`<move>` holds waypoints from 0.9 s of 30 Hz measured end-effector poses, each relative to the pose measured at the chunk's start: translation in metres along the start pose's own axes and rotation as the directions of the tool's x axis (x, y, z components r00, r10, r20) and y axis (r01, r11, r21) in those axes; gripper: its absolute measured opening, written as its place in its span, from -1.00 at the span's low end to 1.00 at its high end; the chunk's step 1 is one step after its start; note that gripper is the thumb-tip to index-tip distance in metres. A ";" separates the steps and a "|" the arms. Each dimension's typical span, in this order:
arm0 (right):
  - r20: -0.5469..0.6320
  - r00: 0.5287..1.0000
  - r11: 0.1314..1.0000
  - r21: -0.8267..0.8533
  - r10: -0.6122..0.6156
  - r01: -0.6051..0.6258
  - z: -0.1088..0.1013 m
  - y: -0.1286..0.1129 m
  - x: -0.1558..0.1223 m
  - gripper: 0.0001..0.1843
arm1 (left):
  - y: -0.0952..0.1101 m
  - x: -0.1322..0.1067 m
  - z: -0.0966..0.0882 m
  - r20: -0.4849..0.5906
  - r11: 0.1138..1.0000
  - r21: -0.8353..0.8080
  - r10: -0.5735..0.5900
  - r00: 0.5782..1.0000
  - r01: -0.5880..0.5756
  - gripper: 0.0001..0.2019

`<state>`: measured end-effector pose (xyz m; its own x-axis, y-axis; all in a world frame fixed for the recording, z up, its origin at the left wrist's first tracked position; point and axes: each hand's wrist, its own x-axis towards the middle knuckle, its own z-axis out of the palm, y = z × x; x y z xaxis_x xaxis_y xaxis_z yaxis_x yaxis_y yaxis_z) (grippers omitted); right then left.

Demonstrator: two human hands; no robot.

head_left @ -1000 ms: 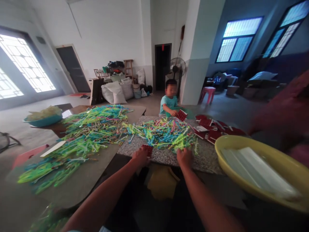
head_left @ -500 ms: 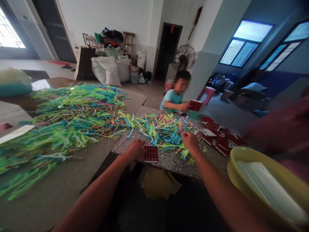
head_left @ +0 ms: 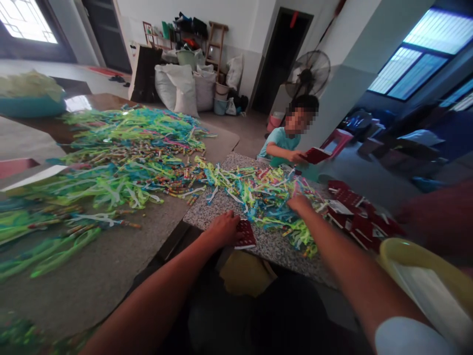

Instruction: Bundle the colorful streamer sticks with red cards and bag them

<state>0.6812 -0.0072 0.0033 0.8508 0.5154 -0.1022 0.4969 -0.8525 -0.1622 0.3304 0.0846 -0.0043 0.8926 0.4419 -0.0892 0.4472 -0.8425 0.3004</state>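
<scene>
At the near edge of the speckled stone table point(head_left: 210, 217) lies a dark red card point(head_left: 247, 235) with rows of small marks and a white edge. My left hand point(head_left: 224, 229) grips its left side, fingers curled over it. My right hand point(head_left: 301, 204) reaches into the right part of a tangled pile of small striped sticks with green, blue, white and pink ribbons point(head_left: 254, 190). Its fingers look drawn together, and their tips are partly hidden, so what they hold is unclear.
Across the table a person point(head_left: 283, 140) in a light blue shirt holds a red card point(head_left: 318, 155). More red cards point(head_left: 360, 212) lie at the right, near a yellow basin point(head_left: 401, 246). A bigger ribbon heap point(head_left: 129, 162) covers the left table.
The view has shifted, so the scene sits further left and tilted. My right hand has lowered into the ribbon pile. The person opposite has lowered and tilted their red card.
</scene>
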 end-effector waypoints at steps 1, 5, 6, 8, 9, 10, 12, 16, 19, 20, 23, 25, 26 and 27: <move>0.023 0.999 0.998 0.048 0.045 -0.046 -0.002 0.000 -0.003 -0.70 | 0.000 -0.002 -0.002 0.005 1.000 0.009 -0.029 1.000 0.029 -0.51; 0.026 0.981 0.953 0.235 0.192 -0.193 -0.013 0.005 -0.014 -0.76 | 0.003 -0.007 -0.005 0.025 0.992 0.017 -0.122 0.992 0.121 -0.40; -0.015 0.981 0.939 0.292 0.192 -0.180 -0.016 0.007 -0.017 -0.75 | 0.004 -0.007 -0.005 0.029 0.990 0.019 -0.140 0.990 0.139 -0.39; -0.113 0.982 0.890 0.448 0.148 -0.083 -0.022 0.011 -0.025 -0.74 | 0.008 -0.008 -0.004 0.036 0.985 0.024 -0.169 0.985 0.169 -0.41; -0.165 0.980 0.837 0.547 0.114 -0.005 -0.024 0.012 -0.030 -0.75 | 0.009 -0.008 -0.003 0.036 0.983 0.026 -0.184 0.982 0.183 -0.43; -0.207 0.975 0.761 0.644 0.078 0.076 -0.027 0.013 -0.035 -0.77 | 0.011 -0.009 -0.001 0.032 0.980 0.027 -0.197 0.980 0.196 -0.45; -0.241 0.970 0.561 0.806 0.023 0.187 -0.029 0.012 -0.048 -0.75 | 0.013 -0.011 0.002 0.020 0.976 0.027 -0.215 0.976 0.214 -0.50; -0.139 0.990 0.215 0.966 -0.027 0.141 -0.025 0.003 -0.081 -0.63 | 0.012 -0.017 0.009 -0.013 0.968 0.001 -0.250 0.968 0.250 -0.53; -0.052 0.992 0.125 0.990 -0.114 0.066 -0.010 -0.007 -0.115 -0.66 | 0.007 -0.018 0.013 -0.095 0.985 -0.060 -0.166 0.982 0.161 -0.53; -0.038 0.989 0.133 0.990 -0.142 0.057 -0.003 -0.011 -0.127 -0.67 | 0.005 -0.018 0.014 -0.125 0.993 -0.071 -0.098 0.987 0.090 -0.52; -0.019 0.978 0.238 0.969 -0.207 0.069 0.021 -0.021 -0.163 -0.67 | 0.001 -0.016 0.015 -0.135 0.991 -0.057 0.109 0.985 -0.117 -0.58; -0.020 0.972 0.321 0.942 -0.234 0.096 0.035 -0.027 -0.181 -0.68 | 0.003 -0.017 0.013 -0.091 0.987 -0.037 0.150 0.984 -0.154 -0.67; -0.026 0.970 0.358 0.927 -0.240 0.113 0.041 -0.029 -0.187 -0.68 | 0.004 -0.018 0.012 -0.074 0.991 -0.025 0.128 0.989 -0.130 -0.69; -0.033 0.970 0.393 0.910 -0.243 0.129 0.046 -0.030 -0.192 -0.69 | 0.006 -0.020 0.011 -0.067 0.997 -0.012 0.081 0.994 -0.082 -0.69</move>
<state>0.4951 -0.0766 -0.0170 0.7100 0.7036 -0.0278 0.1495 -0.1892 -0.9705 0.3160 0.0678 -0.0112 0.9201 0.3916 -0.0009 0.3716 -0.8723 0.3178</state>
